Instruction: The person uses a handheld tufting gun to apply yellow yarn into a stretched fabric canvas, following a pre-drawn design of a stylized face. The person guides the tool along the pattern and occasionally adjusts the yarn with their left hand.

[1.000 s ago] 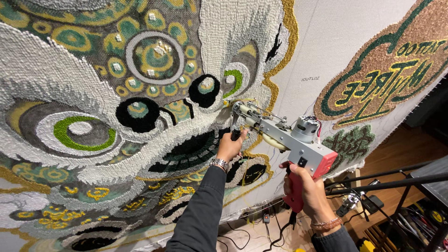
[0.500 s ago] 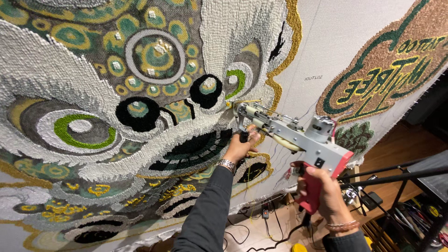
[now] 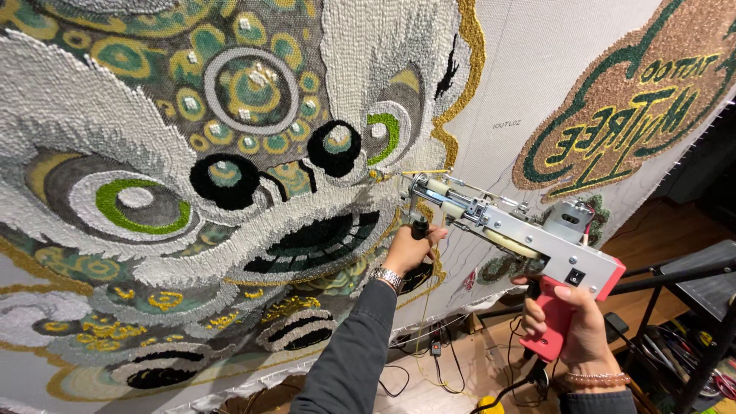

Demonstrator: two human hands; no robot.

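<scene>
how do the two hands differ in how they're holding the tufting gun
The left hand grips the small black front handle under the tufting gun, close to the tufted cloth; the right hand wraps the red rear grip, farther from it. The left hand sits higher, the right lower. Both are closed around a handle, each wrist wearing a band.

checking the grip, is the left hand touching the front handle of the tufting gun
Touching. The head view shows the left hand wrapped around the black front handle of the tufting gun, fingers closed on it with no gap.
</scene>
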